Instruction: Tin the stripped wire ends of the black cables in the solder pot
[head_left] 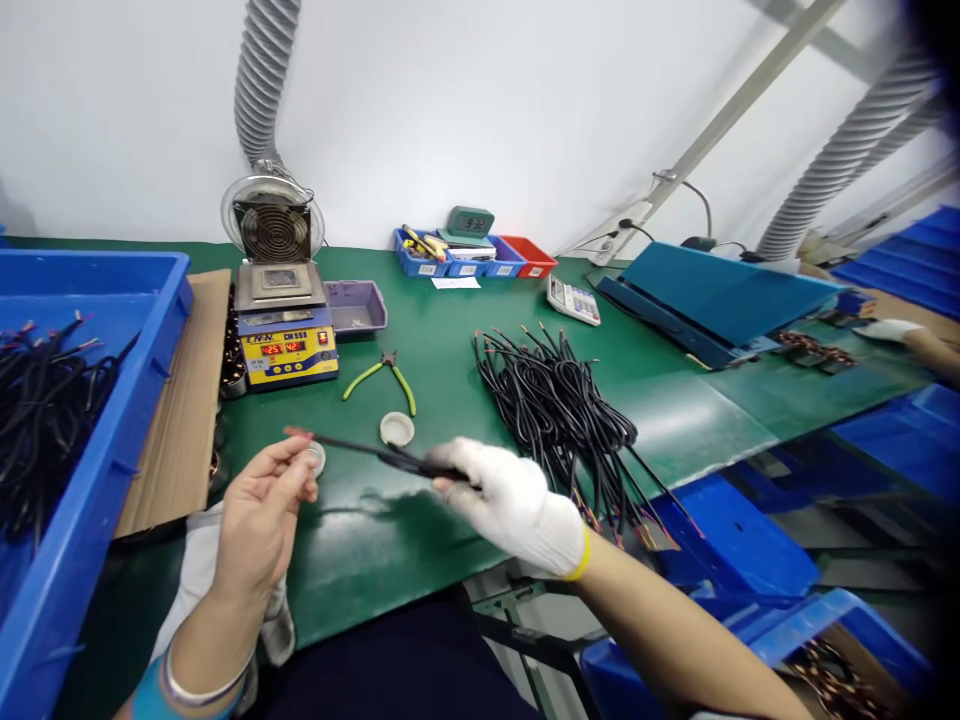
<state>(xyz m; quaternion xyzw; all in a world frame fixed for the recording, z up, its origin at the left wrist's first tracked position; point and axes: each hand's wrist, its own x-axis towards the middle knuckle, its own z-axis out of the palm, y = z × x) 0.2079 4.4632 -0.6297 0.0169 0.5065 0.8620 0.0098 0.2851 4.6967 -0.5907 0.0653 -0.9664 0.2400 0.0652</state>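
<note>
A black cable with a bared reddish end stretches between my two hands above the green table. My left hand is bare and pinches the cable near its stripped end. Gloved in white, my right hand grips the folded part of the same cable. Just behind the cable sits a small round white dish. A second small round lid is partly hidden by my left fingers. Green-handled pliers lie open behind the dish. To the right of my right hand is a pile of black cables.
A solder pot with a lit display stands at the back left, a purple tray beside it. At left is a blue bin of cables. Small bins, a calculator and a blue metal box stand behind. A co-worker's gloved hand is far right.
</note>
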